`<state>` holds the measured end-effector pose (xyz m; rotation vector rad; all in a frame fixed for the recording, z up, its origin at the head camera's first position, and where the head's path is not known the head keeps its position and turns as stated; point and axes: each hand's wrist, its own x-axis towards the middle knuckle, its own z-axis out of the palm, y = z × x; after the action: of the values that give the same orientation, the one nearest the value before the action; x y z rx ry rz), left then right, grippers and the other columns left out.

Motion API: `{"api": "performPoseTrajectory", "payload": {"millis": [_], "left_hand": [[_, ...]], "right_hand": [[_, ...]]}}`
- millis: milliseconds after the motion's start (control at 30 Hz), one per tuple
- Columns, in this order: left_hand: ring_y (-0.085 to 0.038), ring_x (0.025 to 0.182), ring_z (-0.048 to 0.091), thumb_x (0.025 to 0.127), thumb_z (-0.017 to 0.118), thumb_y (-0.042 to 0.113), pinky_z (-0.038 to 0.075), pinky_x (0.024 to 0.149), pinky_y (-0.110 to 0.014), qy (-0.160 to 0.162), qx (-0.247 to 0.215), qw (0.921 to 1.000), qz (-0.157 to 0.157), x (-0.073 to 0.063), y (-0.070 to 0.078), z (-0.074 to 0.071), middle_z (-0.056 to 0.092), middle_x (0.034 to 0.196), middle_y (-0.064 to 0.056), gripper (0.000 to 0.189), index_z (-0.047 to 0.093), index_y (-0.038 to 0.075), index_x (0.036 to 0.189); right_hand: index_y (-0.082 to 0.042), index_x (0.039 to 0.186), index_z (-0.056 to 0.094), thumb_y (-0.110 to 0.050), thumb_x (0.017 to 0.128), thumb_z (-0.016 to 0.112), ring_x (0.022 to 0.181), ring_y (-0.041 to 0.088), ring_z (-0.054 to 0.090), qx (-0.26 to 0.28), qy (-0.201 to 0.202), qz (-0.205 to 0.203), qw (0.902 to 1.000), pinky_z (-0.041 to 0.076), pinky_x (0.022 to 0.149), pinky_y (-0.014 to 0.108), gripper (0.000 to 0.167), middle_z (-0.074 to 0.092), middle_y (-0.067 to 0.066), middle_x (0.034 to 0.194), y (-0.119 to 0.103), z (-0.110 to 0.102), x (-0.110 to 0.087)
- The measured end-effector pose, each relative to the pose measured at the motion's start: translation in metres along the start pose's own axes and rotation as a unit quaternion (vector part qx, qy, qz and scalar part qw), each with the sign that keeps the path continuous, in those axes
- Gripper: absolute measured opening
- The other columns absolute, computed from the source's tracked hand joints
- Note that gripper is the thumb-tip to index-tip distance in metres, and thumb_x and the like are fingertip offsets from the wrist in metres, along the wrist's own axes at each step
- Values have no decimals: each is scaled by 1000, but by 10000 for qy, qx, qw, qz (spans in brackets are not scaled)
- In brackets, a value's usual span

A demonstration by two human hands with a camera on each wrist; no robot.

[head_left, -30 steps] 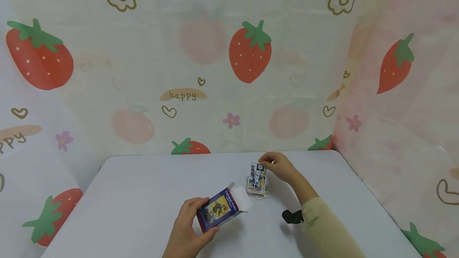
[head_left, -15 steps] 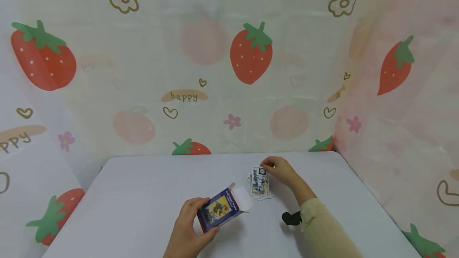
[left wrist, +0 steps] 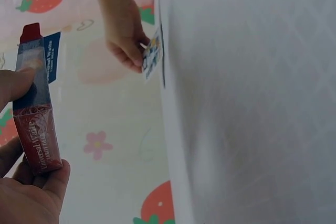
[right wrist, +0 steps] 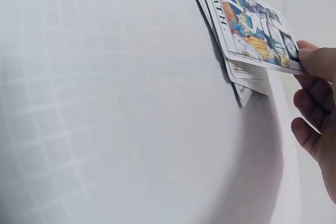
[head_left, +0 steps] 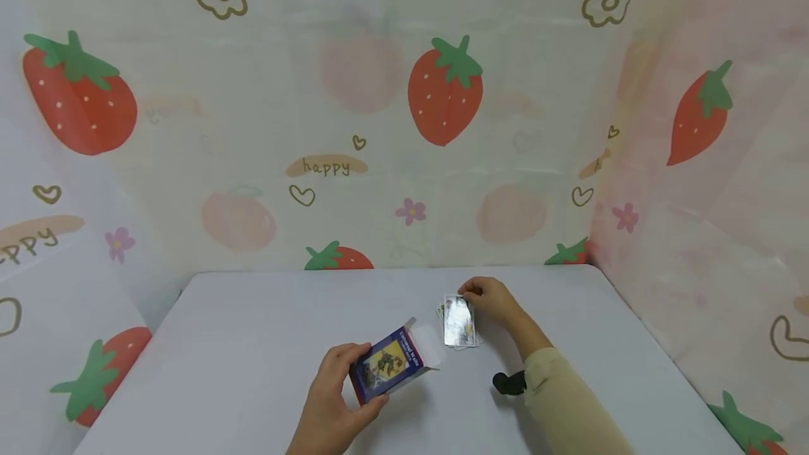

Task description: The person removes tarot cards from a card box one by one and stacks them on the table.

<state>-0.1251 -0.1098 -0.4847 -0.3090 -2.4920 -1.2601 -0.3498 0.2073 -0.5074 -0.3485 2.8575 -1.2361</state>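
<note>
My left hand (head_left: 330,399) grips a blue and red tarot card box (head_left: 387,365), fingers on one side and thumb on the other. The box is tilted, its white end flap (head_left: 427,344) folded out toward the cards. With thumb and fingertips, my right hand (head_left: 496,302) pinches a tarot card (head_left: 459,321) by its far end; glare whitens its face in the head view. In the right wrist view the same card (right wrist: 257,24) reads "DEATH" and lies close over a loose pile of cards (right wrist: 242,92), mostly hidden beneath it. Inside the box is hidden.
A white-covered table (head_left: 253,357) bears the pile near its far side. Behind it hangs a strawberry-print curtain (head_left: 360,104), with another along the right. A black strap end (head_left: 508,383) sticks out from the right sleeve (head_left: 569,399).
The Death card has come slightly nearer and down over the pile, and glare now covers its face. The right hand shifted with it. The left hand and box have hardly moved.
</note>
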Motion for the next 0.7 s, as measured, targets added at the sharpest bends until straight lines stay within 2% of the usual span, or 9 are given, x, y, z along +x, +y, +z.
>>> {"api": "performPoseTrajectory", "payload": {"millis": [67,233,533,700], "left_hand": [[-8,115,53,73,94,22,55,98,-36,-23,-11,10000,-19,0,0,0,52,132,9,76,57,25,138],[-9,114,54,73,94,23,55,98,-36,-91,-32,9999,-93,0,0,1,52,132,8,75,57,23,139],[-10,114,54,73,94,23,55,98,-39,-109,-65,9999,-95,1,-1,1,52,133,8,75,57,21,139],[-9,114,54,73,94,23,55,98,-36,-85,-40,9999,-87,1,-2,1,52,132,8,76,57,23,139]], "right_hand": [[-10,105,73,-13,101,64,92,18,61,-60,-6,95,9999,52,81,34,11,70,3,100,2,2,1],[-10,104,73,-13,100,64,91,18,61,-24,-40,260,9997,52,81,34,10,70,3,100,4,6,1],[-9,105,73,-11,100,64,94,18,61,51,-64,255,9996,53,84,36,10,70,3,101,5,9,0],[-8,105,73,-10,100,65,95,18,62,45,-76,232,9997,53,87,38,10,70,3,101,5,10,2]]}}
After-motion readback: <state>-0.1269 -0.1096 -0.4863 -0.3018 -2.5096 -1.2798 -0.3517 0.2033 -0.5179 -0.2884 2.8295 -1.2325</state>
